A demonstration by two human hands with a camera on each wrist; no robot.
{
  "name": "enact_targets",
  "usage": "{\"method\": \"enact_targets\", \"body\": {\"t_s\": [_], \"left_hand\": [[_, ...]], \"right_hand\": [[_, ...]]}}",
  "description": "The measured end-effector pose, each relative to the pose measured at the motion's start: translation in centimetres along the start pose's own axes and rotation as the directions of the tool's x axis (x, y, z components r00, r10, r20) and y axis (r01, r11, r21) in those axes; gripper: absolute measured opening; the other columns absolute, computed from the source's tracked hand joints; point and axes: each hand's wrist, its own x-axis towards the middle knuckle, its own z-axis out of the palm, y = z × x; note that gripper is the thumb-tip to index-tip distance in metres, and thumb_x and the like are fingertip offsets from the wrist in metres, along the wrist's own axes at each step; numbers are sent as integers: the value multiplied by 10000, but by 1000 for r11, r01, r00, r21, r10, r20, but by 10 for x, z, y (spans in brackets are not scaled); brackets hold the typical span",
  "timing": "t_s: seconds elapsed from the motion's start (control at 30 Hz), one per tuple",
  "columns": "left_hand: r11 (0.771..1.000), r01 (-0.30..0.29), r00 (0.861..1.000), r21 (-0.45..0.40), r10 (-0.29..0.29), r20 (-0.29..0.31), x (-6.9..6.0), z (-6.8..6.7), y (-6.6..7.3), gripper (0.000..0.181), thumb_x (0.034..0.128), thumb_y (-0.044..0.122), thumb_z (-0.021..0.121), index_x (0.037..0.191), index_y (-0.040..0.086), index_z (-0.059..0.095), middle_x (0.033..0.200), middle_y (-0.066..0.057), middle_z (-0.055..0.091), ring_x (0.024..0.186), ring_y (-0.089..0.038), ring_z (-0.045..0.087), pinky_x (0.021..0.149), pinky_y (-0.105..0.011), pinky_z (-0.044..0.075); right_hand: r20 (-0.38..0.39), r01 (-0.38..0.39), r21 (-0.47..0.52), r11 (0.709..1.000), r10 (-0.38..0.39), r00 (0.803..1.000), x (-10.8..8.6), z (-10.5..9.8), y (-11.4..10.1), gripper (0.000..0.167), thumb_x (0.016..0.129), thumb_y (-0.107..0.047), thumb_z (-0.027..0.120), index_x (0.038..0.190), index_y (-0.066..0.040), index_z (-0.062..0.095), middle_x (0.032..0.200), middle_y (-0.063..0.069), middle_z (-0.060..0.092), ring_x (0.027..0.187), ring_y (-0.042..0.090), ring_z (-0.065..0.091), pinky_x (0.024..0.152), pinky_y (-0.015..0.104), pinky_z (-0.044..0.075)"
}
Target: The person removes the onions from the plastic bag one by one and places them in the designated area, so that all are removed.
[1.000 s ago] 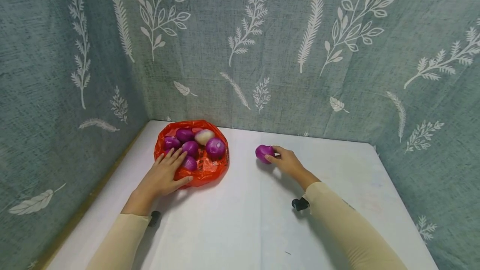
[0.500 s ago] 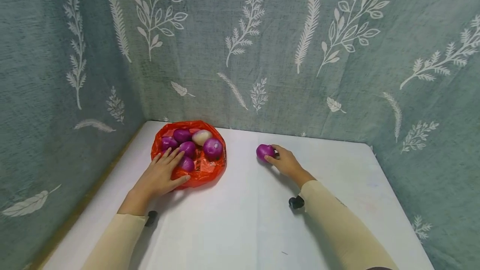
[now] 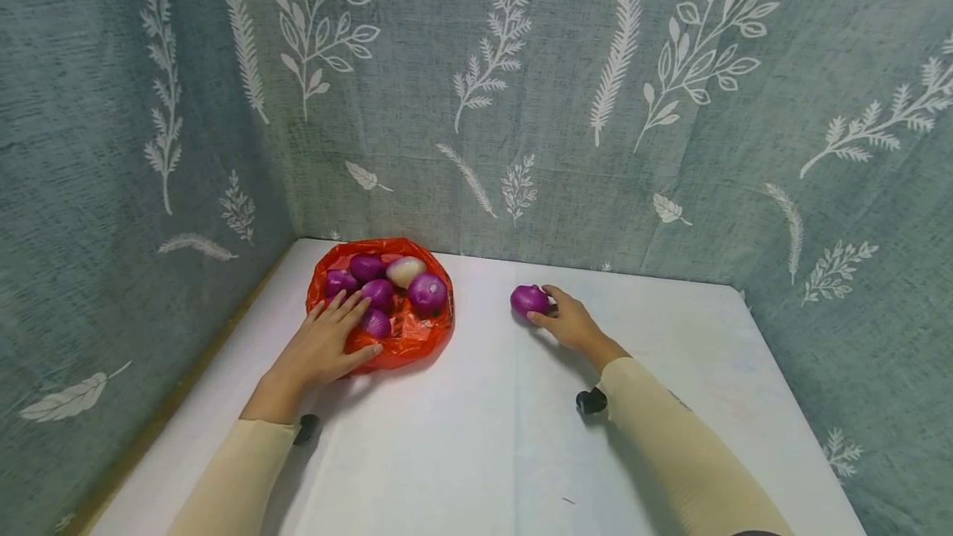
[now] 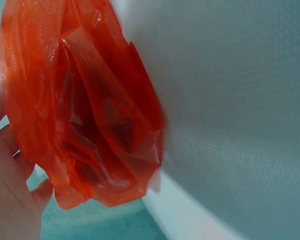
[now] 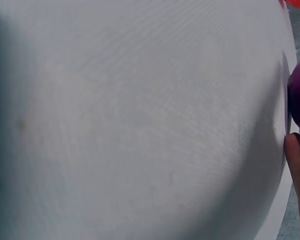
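Purple onion (image 3: pixel 528 302): sits toward the far side of the white bench (image 3: pixel 439 461), to the right of the red plastic bag (image 3: pixel 409 352) and well apart from it. Right grip (image 3: pixel 575 326): bare hand, thumb and fingers curled about the onion's right side, pinching it. Bag: mouth open upward, rim spread wide. Contents: at least five more purple onions (image 3: pixel 428 294) plus one whitish bulb (image 3: pixel 405 271) near the back; others may be hidden. Left grip (image 3: pixel 316 349): released, fingers straight and spread over the bag's near-left rim; cannot tell whether the fingertips touch the onions inside. Behind the bench: grey-green cloth (image 3: pixel 417 48), white leaf print.
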Motion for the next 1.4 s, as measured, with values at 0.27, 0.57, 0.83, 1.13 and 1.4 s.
{"method": "enact_targets", "body": {"t_s": [0.27, 0.57, 0.83, 1.13, 1.4], "left_hand": [[1000, 9, 1000, -7, -9, 16, 1, -1, -1, 945, 858, 715, 501, 1533, 85, 300, 1585, -137, 237, 1451, -387, 129, 1140, -585, 73], [1000, 3, 1000, 1, -3, 3, 1, 0, -1, 935, 869, 708, 492, 1527, 69, 307, 1584, -138, 240, 1449, -388, 140, 1141, -580, 84], [1000, -24, 1000, 3, 24, -18, 3, 0, -1, 925, 878, 694, 492, 1519, 50, 320, 1580, -141, 249, 1441, -394, 163, 1135, -587, 95], [1000, -27, 999, 11, 27, -23, 3, 0, 1, 911, 882, 691, 494, 1509, 48, 343, 1573, -144, 265, 1436, -400, 181, 1128, -596, 124], [1000, -12, 1000, 18, 12, -6, 3, 2, -1, 951, 865, 708, 499, 1519, 43, 314, 1576, -145, 257, 1443, -396, 158, 1135, -589, 100]], "right_hand": [[6, 7, -21, 1000, -7, 1000, -1, -6, -1, 772, 901, -443, 676, 1499, -87, 342, 1458, 137, 453, 1243, 313, 516, 1043, 533, 376], [-43, 82, -71, 994, -85, 995, 6, -21, -19, 692, 921, -418, 658, 1468, -84, 396, 1443, 108, 478, 1243, 304, 518, 1002, 493, 431], [-83, 108, -109, 988, -117, 990, 14, -25, -50, 633, 938, -412, 627, 1438, -67, 447, 1387, 106, 531, 1237, 308, 520, 1004, 507, 426], [-83, 164, -108, 980, -173, 981, 25, -1, -78, 581, 929, -387, 656, 1400, -82, 507, 1367, 68, 559, 1183, 273, 574, 968, 439, 473], [-37, 212, -93, 973, -217, 976, 36, 22, -97, 534, 920, -356, 673, 1364, -88, 544, 1317, 64, 594, 1152, 295, 590, 956, 426, 480]]}}
